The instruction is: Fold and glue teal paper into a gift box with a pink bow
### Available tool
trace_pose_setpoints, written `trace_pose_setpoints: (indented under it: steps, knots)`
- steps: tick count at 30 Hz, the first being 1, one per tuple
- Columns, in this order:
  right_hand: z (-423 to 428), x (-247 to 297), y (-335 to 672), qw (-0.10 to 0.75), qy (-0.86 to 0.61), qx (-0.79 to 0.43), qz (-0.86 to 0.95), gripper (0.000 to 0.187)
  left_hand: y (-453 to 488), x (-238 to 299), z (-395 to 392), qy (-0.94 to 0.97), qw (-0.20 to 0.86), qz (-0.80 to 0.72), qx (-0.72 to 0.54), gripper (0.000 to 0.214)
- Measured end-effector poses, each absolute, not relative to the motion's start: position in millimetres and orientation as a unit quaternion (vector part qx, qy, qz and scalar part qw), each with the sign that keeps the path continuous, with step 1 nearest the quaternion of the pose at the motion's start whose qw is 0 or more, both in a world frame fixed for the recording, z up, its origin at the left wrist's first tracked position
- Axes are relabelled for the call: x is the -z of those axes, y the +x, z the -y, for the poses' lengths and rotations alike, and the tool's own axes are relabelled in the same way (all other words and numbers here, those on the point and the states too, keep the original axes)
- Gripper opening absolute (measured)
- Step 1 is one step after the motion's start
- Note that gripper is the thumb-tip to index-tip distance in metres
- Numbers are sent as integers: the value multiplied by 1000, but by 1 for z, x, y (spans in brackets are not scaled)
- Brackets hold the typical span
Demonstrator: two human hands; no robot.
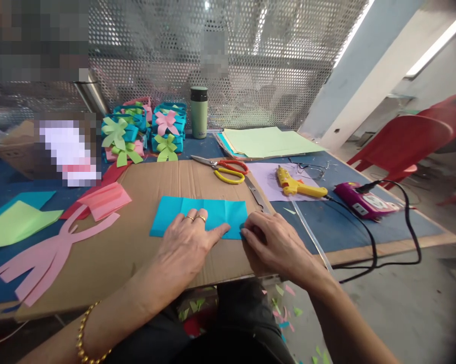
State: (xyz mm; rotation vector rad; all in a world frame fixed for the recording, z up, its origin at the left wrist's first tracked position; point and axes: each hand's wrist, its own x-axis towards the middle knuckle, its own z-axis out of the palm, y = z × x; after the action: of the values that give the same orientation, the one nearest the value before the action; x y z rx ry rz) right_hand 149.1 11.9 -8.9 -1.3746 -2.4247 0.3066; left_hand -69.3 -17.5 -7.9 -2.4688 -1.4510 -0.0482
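Observation:
A folded blue paper [197, 211] lies on a sheet of brown cardboard [144, 253] in front of me. My left hand [188, 242] lies flat on the paper's near edge, fingers stretched out toward the right, two rings on it. My right hand [271, 242] is at the paper's right corner with its fingers curled and pinching the paper's edge.
Scissors [226, 169] with orange and yellow handles, a yellow glue gun [296, 184], a purple glue gun [360, 199] with black cables, a green flask [198, 112], paper flowers on blue boxes [144, 131], stacked paper sheets [269, 141], pink cut paper [49, 253] at left, red chairs [406, 136] at right.

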Motion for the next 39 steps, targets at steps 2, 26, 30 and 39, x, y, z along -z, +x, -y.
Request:
trace_pose_setpoints:
  steps: [2, 26, 30, 39]
  knots:
    - [-12, 11, 149, 165, -490, -103, 850, 16, -68, 9, 19, -852, 145, 503, 16, 50]
    - [-38, 18, 156, 148, -399, -24, 904, 22, -66, 10, 28, -838, 137, 521, 90, 36]
    - [-34, 13, 153, 131, -448, -28, 884, 20, -69, 7, 29, -841, 147, 514, 83, 37]
    - [-19, 10, 153, 161, -463, -76, 868, 7, -62, 14, 26, -868, 192, 453, 72, 40]
